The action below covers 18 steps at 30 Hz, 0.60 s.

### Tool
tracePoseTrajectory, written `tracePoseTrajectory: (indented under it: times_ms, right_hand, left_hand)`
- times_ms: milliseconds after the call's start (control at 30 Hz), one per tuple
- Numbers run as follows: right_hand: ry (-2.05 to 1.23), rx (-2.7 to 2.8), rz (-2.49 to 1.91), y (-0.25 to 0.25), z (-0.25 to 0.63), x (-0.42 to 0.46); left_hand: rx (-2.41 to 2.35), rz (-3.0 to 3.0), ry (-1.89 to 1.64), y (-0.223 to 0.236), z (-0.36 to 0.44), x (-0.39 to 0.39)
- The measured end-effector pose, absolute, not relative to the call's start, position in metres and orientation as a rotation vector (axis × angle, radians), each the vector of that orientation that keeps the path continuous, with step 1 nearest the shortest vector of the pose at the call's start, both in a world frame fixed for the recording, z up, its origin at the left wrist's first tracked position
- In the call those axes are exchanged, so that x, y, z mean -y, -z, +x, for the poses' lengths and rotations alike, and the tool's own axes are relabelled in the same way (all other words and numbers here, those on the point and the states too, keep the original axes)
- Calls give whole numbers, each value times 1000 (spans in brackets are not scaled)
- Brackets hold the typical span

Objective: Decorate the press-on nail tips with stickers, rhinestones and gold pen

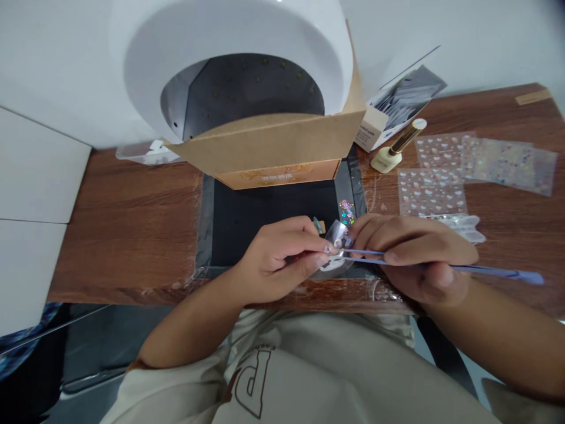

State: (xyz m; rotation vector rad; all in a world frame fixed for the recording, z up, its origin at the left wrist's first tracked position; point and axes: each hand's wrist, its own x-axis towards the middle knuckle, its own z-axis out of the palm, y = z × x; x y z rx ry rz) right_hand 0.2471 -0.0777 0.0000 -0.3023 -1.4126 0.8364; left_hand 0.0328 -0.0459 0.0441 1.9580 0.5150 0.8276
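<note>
Purple tweezers (pixel 477 270) lie in my right hand (pixel 410 247), held between thumb and fingers. Their tips reach left to the fingertips of my left hand (pixel 282 253). The thumb and forefinger of that left hand are pinched on a curled clear plastic sheet (pixel 338 229) with small whitish shapes on it. Part of the sheet is hidden by the fingers. Just beyond it, a patch of shiny multicoloured sequins (pixel 346 211) and a small teal-and-tan piece (pixel 318 225) rest on the black mat (pixel 273 203).
A white dome-shaped lamp (pixel 238 29) stands on a cardboard box (pixel 273 144) ahead. On the right are a pale bottle (pixel 387 158), a box of alcohol pads (pixel 371 128), sticker sheets (pixel 432 191) and a glitter packet (pixel 507 165). A clear tray (pixel 145 153) sits at the back left.
</note>
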Motion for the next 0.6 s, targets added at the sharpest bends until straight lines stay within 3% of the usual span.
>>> tracePoseTrajectory:
  times_ms: [600]
  right_hand:
    - [-788,1459,-324,1,249,79]
  left_hand:
    - [-512,1989,-832,-44,33,46]
